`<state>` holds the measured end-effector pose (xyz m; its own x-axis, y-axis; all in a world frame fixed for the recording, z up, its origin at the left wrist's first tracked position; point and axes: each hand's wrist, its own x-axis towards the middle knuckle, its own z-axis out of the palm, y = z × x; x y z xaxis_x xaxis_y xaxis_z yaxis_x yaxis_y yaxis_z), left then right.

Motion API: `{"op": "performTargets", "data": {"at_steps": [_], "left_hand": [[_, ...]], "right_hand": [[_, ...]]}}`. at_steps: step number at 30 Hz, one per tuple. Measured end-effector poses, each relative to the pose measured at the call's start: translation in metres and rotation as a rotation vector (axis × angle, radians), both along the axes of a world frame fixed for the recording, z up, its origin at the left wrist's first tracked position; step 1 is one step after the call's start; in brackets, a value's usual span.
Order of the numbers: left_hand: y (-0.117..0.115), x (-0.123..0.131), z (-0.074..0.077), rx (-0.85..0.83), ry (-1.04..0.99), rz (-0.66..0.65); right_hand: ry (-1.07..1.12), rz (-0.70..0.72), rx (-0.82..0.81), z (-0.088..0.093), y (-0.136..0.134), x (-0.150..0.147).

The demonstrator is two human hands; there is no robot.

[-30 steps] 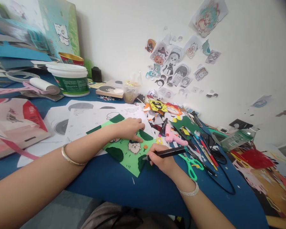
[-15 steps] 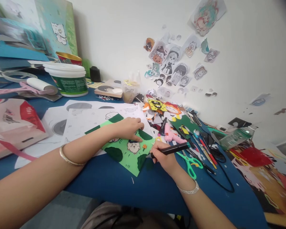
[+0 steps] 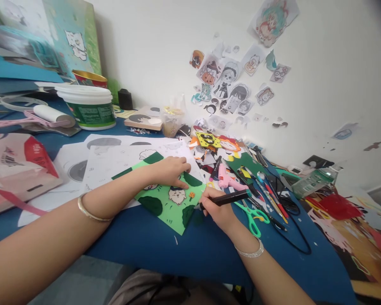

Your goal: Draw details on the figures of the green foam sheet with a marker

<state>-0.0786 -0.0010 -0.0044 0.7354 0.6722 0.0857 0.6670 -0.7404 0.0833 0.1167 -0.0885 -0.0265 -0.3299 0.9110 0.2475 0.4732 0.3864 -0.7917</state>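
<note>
Green craft card (image 3: 165, 206), lying on the blue tabletop (image 3: 152, 248), is pressed down by the flat, unclenched left hand (image 3: 169, 170), while a black marker (image 3: 225, 198) is gripped in the right hand (image 3: 217, 212), tip pointed leftward at the card's right edge.

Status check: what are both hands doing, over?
Left hand flat on green card, pinning it. Right hand grips black marker, tip at the card's right edge. Green scissors beside right hand, not blocking.
</note>
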Motion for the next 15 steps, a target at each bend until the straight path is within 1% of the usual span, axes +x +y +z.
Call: {"op": "performTargets", "data": {"at_steps": [3,7,10,13,15], "left_hand": [[-0.002,0.001,0.002,-0.006,0.013,0.01],[-0.001,0.0,0.003,-0.019,-0.006,0.006],[0.002,-0.005,0.003,-0.004,-0.036,0.008],[0.007,-0.014,0.005,0.058,-0.038,0.073],[0.009,-0.02,0.006,0.095,-0.02,0.125]], "right_hand": [[0.029,-0.007,-0.017,-0.002,0.001,0.001],[0.18,-0.049,-0.065,-0.004,0.001,0.004],[0.331,-0.173,-0.006,-0.004,0.003,0.007],[0.495,-0.307,0.088,-0.004,0.007,0.01],[0.558,-0.351,0.116,-0.004,0.01,0.011]]}}
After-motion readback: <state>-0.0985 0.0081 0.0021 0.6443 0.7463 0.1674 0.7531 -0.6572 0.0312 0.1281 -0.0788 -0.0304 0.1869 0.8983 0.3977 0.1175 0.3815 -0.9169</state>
